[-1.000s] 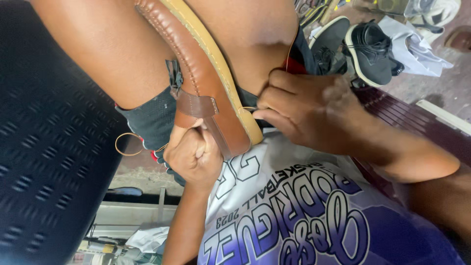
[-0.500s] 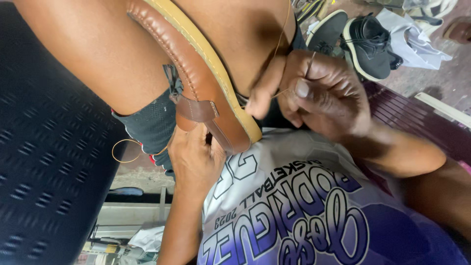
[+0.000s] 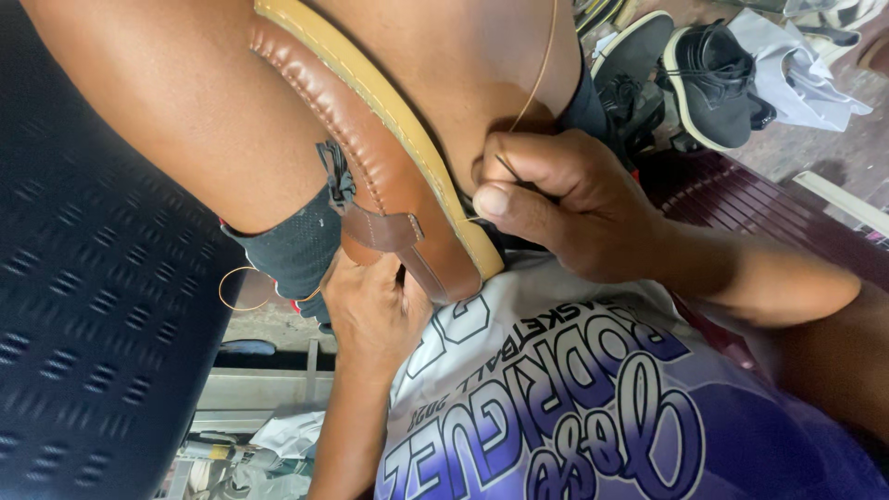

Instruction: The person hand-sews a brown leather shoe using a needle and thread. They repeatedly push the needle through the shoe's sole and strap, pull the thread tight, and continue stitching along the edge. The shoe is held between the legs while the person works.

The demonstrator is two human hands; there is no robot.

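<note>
A brown leather sandal (image 3: pixel 370 157) with a tan sole edge (image 3: pixel 407 120) is wedged between my two bare thighs, heel end toward my shirt. My right hand (image 3: pixel 574 208) pinches a thin tan thread (image 3: pixel 537 74) right at the sole's edge; the thread runs up from my fingers. Whether a needle is in the pinch is too small to tell. My left hand (image 3: pixel 375 310) grips the sandal from below, at its heel end by the strap (image 3: pixel 384 231). A loose loop of the thread (image 3: pixel 243 289) hangs beside my dark shorts leg (image 3: pixel 296 245).
A dark blue perforated plastic seat (image 3: pixel 93 306) fills the left. Black sneakers (image 3: pixel 713 74) and white cloth (image 3: pixel 796 74) lie on the floor at upper right, beside a maroon slatted plastic surface (image 3: pixel 741 199). Crumpled paper and clutter (image 3: pixel 269 440) sit at lower left.
My right hand lifted away from the sole with the thread, then came back down to the sole's edge. My left hand went from a fist near the strap to a grip under the heel.
</note>
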